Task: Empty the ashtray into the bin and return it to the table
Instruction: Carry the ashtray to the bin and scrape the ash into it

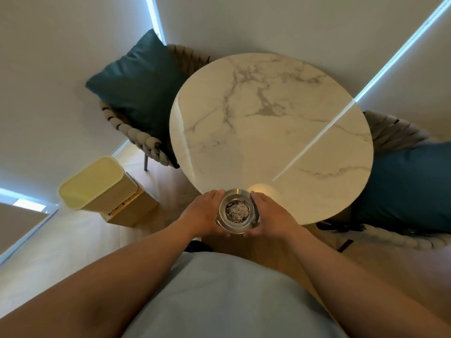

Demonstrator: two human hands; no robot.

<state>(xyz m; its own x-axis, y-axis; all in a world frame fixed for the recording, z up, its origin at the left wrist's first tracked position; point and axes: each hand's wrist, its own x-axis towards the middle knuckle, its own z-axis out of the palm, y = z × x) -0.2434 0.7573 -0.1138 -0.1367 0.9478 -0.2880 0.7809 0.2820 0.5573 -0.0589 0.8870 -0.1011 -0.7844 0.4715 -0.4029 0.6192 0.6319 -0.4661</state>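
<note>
Ashtray point(237, 211) held between both hands at the near rim of the surface point(271, 132), seemingly just over or off its edge; hard to tell if still resting on it. Left hand point(203, 213) cupping one side, right hand point(271, 215) the other, fingers point(256, 197) wrapped around the rim and closed on the glass. Still full of grey ash and dark crumbs, so emptying not yet done. Bin point(102, 189) well off to the left of the left fingers, down on the floor.

Likely trouble: smooth, heavy glass slipping from the grip, or loose ash spilling onto the floor if tipped on the way over.

Round, thick, clear glass dish; polished round marble-look top, white with grey veins; pale yellow boxy plastic bin with rounded corners.
</note>
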